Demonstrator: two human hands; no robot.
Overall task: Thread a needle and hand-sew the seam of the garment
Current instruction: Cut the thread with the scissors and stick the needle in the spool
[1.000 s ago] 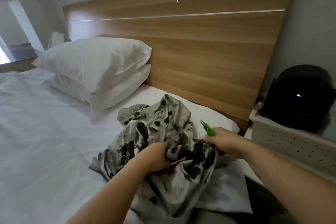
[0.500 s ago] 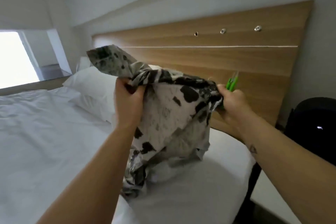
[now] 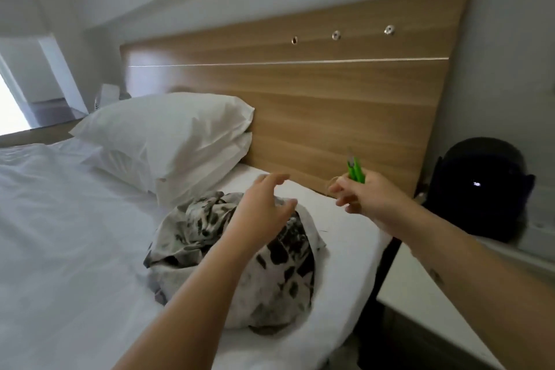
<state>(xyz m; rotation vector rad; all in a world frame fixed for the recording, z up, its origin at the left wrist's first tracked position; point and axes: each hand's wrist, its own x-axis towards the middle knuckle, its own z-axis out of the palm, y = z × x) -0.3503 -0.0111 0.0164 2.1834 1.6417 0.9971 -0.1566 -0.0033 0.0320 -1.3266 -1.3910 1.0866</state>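
Nearest the camera, at six o'clock in the view, the crumpled grey-white garment with black blotches (image 3: 279,276) lies in a heap on the white bed sheet (image 3: 75,249), close to the bed's right edge. No seam is spread out or pinned flat. I see no needle anywhere, and no stitching that I can make out in the folds. Sewing does not seem to be under way at this moment. Whether the seam has already been closed cannot be read from a bundle like this. As far as the view shows, finding the seam, threading the needle and stitching are all still to do.

The left hand (image 3: 264,204) hovers over the heap's far end, at about twelve o'clock from the garment's middle. Its fingers are spread and relaxed and grip nothing. It looks just clear of the cloth, though contact under the palm cannot be ruled out.

The right hand (image 3: 365,200) is in the air at two o'clock from the garment, apart from it. It holds a pair of small bright green plastic thread snips (image 3: 356,170), blades pointing up, while its front fingers reach loosely leftward. There is a faint pale loop near those fingertips (possibly thread, but too blurred to say).

Farther off, two stacked white pillows (image 3: 168,135) sit at ten o'clock. The wood-grain headboard (image 3: 330,105) spans twelve o'clock behind everything.
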